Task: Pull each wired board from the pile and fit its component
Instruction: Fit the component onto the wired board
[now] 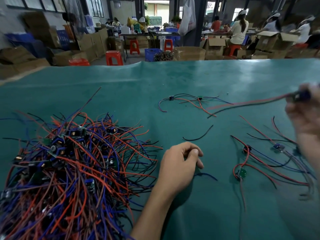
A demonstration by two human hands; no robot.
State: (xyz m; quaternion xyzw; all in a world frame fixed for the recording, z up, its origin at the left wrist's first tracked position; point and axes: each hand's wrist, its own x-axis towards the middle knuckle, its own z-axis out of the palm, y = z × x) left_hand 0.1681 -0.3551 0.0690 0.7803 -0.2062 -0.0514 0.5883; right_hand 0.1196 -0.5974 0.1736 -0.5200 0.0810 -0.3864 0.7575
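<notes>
A big tangled pile of wired boards (69,167), with red, blue and black leads, covers the left of the green mat (173,87). My left hand (180,165) rests on the mat just right of the pile. Its fingers are curled under and the thumb lies against the forefinger, so whatever may be inside is hidden. A blue wire (207,175) emerges from beneath it. My right hand (304,115), blurred at the right edge, grips a wired board (301,97) with a blue part, held above the mat. Its red and black leads trail left.
Two separate wired boards (187,99) lie at the middle back of the mat. Several more (259,158) are spread at the right under my right arm. A loose black wire (199,135) lies in the middle. Beyond the mat's far edge are stools, boxes and seated workers.
</notes>
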